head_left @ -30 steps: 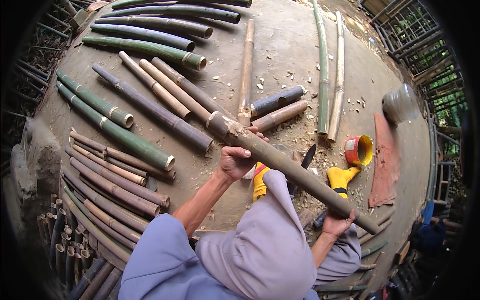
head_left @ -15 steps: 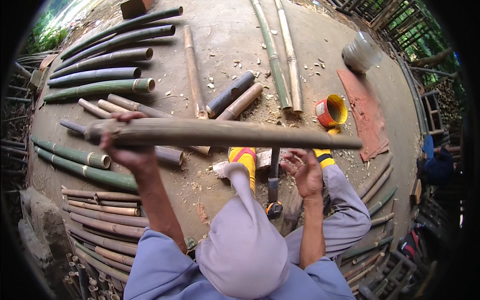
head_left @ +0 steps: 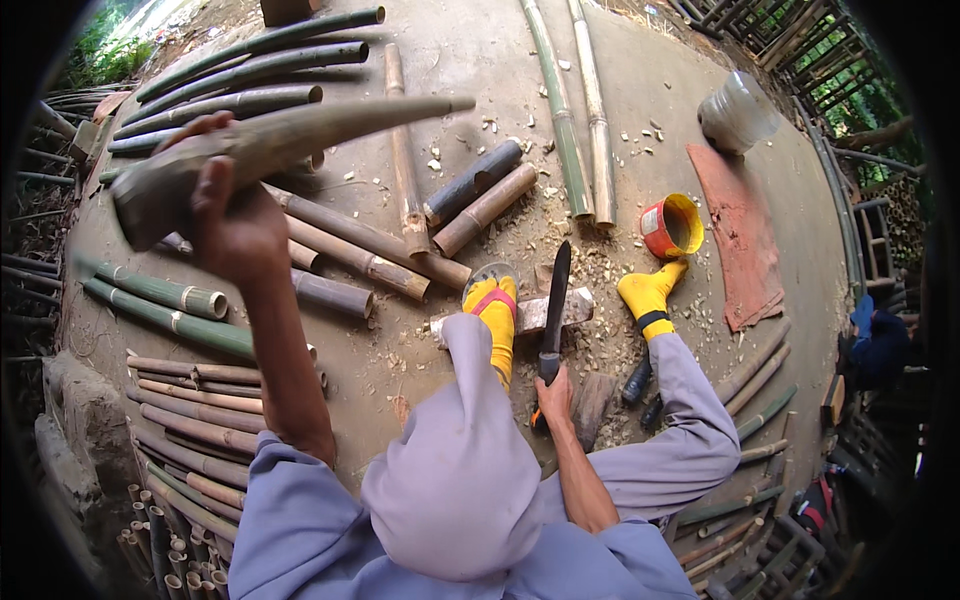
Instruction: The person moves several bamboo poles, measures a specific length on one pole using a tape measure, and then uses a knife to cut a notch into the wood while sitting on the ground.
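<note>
Raised at the left, my left hand (head_left: 238,225) is closed around a thick brown bamboo pole (head_left: 310,132). The pole slants away toward the upper middle, its near end wide and somewhat blurred. Low in front of me, my right hand (head_left: 557,398) grips the handle of a machete (head_left: 554,312), its dark blade pointing away from me. The blade crosses over a pale wooden block (head_left: 576,307) lying on the ground between my feet in yellow socks. An orange-and-black object (head_left: 540,420) shows just beside the right hand, partly hidden by it.
Cut bamboo lengths (head_left: 330,295) lie at the left and ahead, with green poles (head_left: 555,110) farther off. A red-and-yellow can (head_left: 671,226), a red sheet (head_left: 737,240) and a clear plastic container (head_left: 738,110) are at the right. Wood chips litter the ground.
The bamboo pole has swung up and away to the left in my left hand. My right hand, open and empty before, has moved down and left and closed on the machete handle.
</note>
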The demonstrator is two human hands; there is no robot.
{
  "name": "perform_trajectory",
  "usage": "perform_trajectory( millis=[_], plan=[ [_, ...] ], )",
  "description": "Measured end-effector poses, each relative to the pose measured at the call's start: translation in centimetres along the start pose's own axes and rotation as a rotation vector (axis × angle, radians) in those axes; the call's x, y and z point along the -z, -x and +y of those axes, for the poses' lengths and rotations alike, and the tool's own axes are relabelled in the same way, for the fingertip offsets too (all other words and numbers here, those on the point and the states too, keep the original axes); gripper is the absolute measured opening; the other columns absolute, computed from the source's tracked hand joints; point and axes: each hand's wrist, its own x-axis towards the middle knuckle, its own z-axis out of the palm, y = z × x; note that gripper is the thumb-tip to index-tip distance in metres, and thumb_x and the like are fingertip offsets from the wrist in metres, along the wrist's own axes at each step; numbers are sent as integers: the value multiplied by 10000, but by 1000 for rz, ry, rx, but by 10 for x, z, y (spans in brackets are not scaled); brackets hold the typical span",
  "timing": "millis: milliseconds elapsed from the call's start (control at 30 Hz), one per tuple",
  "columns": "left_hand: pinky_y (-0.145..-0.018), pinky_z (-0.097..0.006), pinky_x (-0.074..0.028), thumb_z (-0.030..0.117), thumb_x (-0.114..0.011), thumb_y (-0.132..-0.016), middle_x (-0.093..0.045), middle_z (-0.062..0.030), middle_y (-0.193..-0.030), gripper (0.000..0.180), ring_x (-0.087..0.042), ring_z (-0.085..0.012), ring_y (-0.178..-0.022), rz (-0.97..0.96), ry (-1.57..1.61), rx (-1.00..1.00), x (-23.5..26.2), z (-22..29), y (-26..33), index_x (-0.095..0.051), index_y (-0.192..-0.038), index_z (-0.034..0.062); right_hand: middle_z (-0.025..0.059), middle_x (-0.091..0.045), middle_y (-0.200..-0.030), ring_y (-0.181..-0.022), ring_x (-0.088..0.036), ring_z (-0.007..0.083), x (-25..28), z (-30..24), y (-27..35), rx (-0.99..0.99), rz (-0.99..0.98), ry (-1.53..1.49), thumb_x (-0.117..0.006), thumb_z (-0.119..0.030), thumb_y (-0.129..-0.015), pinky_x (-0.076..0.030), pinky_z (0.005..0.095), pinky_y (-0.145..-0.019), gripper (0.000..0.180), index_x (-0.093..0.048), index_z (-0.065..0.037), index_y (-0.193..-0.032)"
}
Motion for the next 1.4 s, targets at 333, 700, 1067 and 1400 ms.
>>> perform_trajectory(
  millis=[333,700,1067,1400],
  plan=[
    [-912,-309,-440,136,-725,-754,-589,-105,-1145,506,-562,-164,-1028,-364,-740,181,10,65,0,-536,-1203,2,216,-577,-818,-737,-598,385,32,-57,18,-6,158,-160,-657,-184,-704,-454,470,-673,472,-368,-26,-1043],
    [-841,-354,-508,148,-838,-589,-630,-142,-1086,594,-616,-270,-1018,-884,-786,1,2,113,2,-597,-1121,39,143,-593,-904,-784,-626,236,129,-255,97,870,-165,-633,-696,-177,-815,-499,327,-693,479,-436,-14,-1183],
    [-840,-352,-508,142,-806,-620,-637,-158,-1069,538,-632,-279,-991,-752,-750,-76,2,116,52,-614,-1107,19,124,-618,-854,-736,-619,168,146,-293,105,1043,-148,-449,-673,-127,-811,-503,314,-646,448,-445,3,-1174],
    [-819,-331,-515,142,-835,-605,-651,-151,-1025,519,-645,-250,-954,-541,-687,-48,8,116,49,-620,-1058,11,196,-594,-739,-666,-622,326,155,-302,93,844,-291,-245,-663,-254,-830,-471,390,-581,345,-462,-7,-965]
  ],
)
